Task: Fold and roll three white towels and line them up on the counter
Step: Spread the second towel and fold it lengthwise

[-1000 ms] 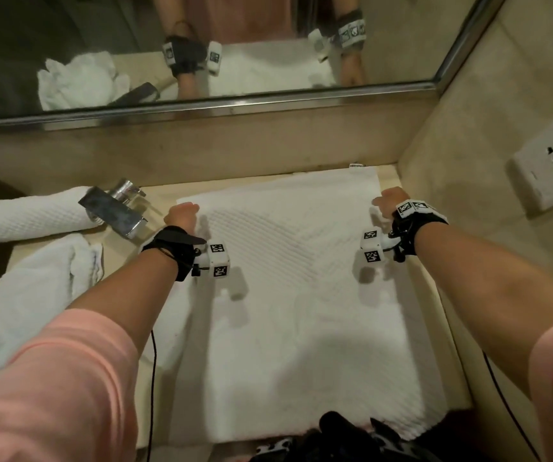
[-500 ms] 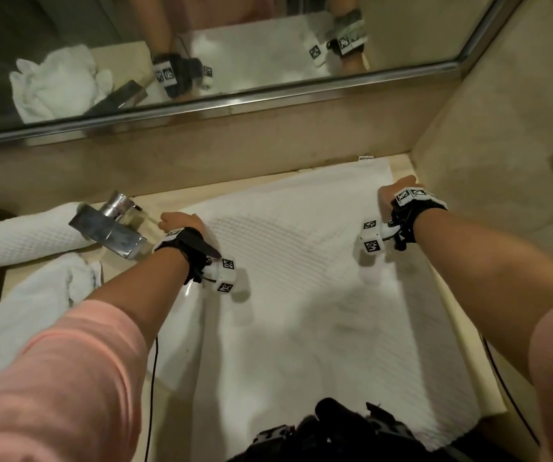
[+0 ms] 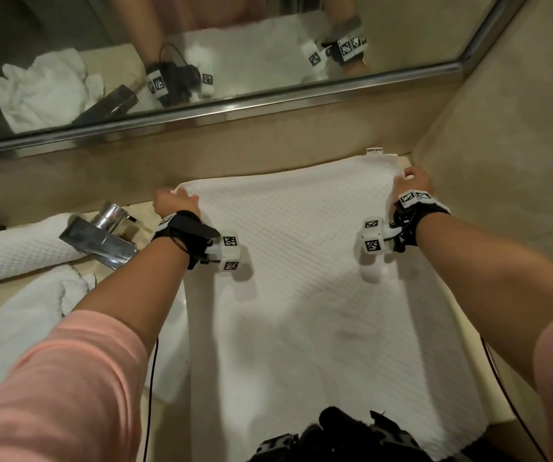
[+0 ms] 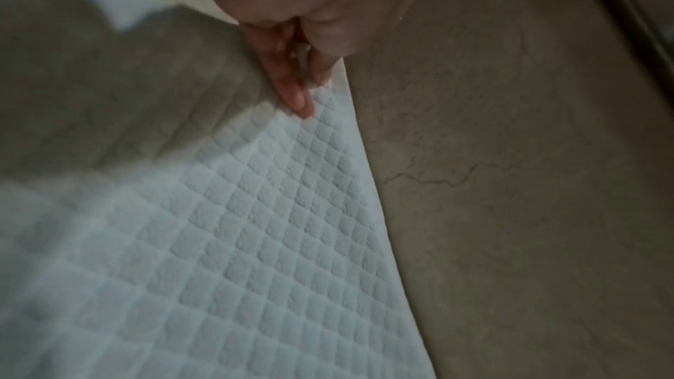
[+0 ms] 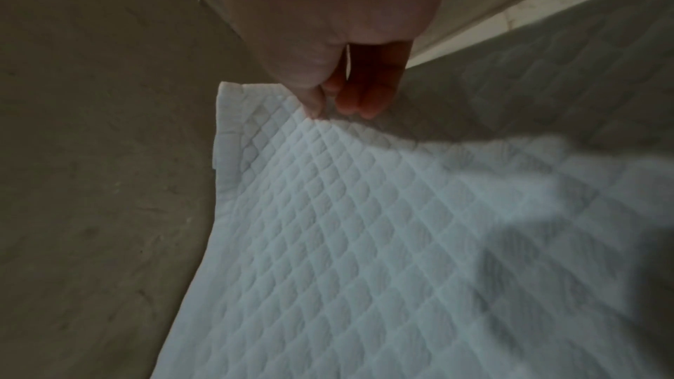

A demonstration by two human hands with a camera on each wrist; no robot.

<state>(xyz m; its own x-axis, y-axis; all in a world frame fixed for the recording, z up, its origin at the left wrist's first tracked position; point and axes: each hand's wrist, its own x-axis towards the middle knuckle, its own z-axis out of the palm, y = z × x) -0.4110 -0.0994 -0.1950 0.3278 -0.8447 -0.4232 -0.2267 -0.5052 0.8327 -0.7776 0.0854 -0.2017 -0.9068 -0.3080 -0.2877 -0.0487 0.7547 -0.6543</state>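
A white quilted towel (image 3: 301, 295) lies spread over the counter, its near end hanging off the front edge. My left hand (image 3: 171, 203) pinches its far left corner, lifted a little off the counter. My right hand (image 3: 413, 180) pinches the far right edge near the corner with the label. The left wrist view shows thumb and fingers (image 4: 295, 91) pinched on the towel (image 4: 237, 241) edge. In the right wrist view the fingertips (image 5: 350, 103) grip the towel (image 5: 364, 241) just beside its corner. A rolled white towel (image 3: 11, 248) lies at the left, and a crumpled one (image 3: 25, 321) in front of it.
A chrome tap (image 3: 101, 238) stands between the rolled towel and my left hand. The beige back wall (image 3: 268, 145) and mirror (image 3: 235, 45) run behind the counter. A side wall (image 3: 501, 161) closes the right. Dark gear (image 3: 341, 435) sits at the bottom edge.
Both hands have slid from the towel's side edges to its far corners and now pinch them, raising the far edge slightly.
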